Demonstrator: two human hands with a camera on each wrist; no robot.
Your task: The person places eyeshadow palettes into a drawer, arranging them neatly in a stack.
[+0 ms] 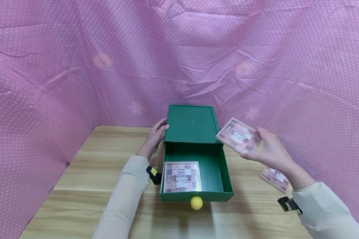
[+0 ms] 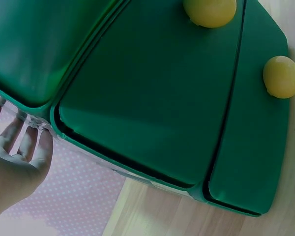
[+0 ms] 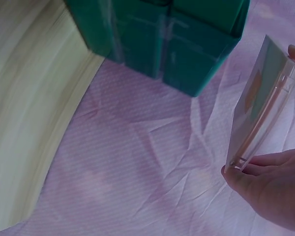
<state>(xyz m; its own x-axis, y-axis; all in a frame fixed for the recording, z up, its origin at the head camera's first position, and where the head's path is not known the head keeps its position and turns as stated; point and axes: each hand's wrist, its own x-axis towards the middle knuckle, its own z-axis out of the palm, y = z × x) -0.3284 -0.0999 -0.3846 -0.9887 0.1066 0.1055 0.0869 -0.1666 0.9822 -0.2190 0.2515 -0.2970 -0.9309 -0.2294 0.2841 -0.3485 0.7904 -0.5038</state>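
Note:
An eyeshadow palette with a clear lid is gripped at its edge by my right hand, thumb on the near side. It is held up beside the right edge of the green drawer cabinet, and the right wrist view shows the palette edge-on. The cabinet's top drawer is pulled out, with a second palette lying in its left part. My left hand rests against the cabinet's left side; in the left wrist view its extended fingertips touch the wall.
A third palette lies on the wooden table, partly behind the right wrist. Round yellow knobs stick out from the drawer fronts, one on the pulled-out drawer. Pink dotted cloth hangs behind and along both sides.

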